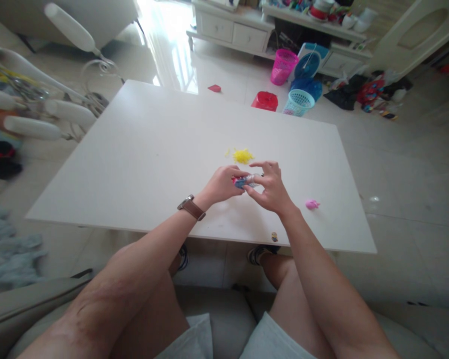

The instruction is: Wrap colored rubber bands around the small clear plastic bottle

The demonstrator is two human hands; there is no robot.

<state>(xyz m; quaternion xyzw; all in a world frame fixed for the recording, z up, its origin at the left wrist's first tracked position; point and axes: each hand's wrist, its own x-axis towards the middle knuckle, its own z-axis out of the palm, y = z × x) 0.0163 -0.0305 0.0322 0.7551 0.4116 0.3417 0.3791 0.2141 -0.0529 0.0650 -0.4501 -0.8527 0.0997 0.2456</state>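
Note:
Above the white table (134, 149), a small clear plastic bottle (251, 179) with a red and blue label lies tilted sideways between my hands. My left hand (224, 183) wraps round the labelled end. At the clear end, the thumb and fingers of my right hand (268, 185) close on the bottle, with one finger raised. Just beyond the hands is a heap of small yellow bits (243, 156), a few of them scattered to its left. What is inside the bottle is too small to make out.
A small pink piece (312, 204) lies on the table to the right. Near the front edge is a small yellow and dark figure or sticker (274, 237). On the floor past the far edge stand a red stool (266, 100) and a light blue basket (299, 102).

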